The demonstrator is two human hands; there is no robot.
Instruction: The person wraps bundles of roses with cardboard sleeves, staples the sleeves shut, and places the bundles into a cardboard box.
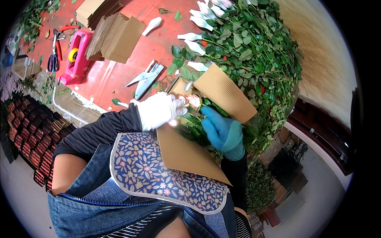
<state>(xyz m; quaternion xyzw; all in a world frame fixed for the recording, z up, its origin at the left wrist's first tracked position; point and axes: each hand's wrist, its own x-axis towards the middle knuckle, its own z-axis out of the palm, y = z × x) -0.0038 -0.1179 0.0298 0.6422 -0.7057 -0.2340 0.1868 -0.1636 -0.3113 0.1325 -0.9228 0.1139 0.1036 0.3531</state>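
My left hand, in a white glove, is closed at pale pink roses, its fingertips against the blooms. My right hand, in a blue glove, is beside the roses' green leaves and somewhat blurred; whether it grips a stem is unclear. An upright, tilted sheet of corrugated cardboard stands just beyond the roses. A second, smooth brown cardboard sheet slants below my hands, over my floral apron. On the red table, a light-blue plier stapler lies ahead of my left hand.
Many leafy rose stems fill the right, several blooms in white netting sleeves. At the left are cardboard stacks, a pink tape dispenser, blue-handled scissors and red-handled pruners. One netted bud lies apart.
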